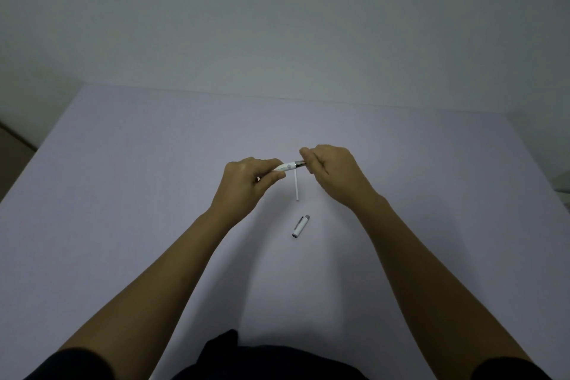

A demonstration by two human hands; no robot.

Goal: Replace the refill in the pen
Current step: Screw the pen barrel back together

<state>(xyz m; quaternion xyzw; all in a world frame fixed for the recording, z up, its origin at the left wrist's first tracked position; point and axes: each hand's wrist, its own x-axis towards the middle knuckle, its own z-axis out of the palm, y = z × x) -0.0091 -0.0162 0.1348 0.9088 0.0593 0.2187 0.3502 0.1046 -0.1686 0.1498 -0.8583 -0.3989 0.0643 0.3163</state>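
Observation:
I hold a white pen point(289, 165) level above the table, between both hands. My left hand point(246, 179) pinches its white patterned end. My right hand point(331, 170) grips the dark metallic end, which mostly hides inside the fingers. Just below the pen a thin white refill point(296, 187) lies on the table, pointing toward me. Nearer to me lies the white pen cap point(300, 226) with a silver tip, apart from both hands.
The light purple table point(154, 194) stretches wide around my arms. Its far edge meets a plain pale wall point(277, 25). Dark clothing point(246, 361) shows at the bottom of the view.

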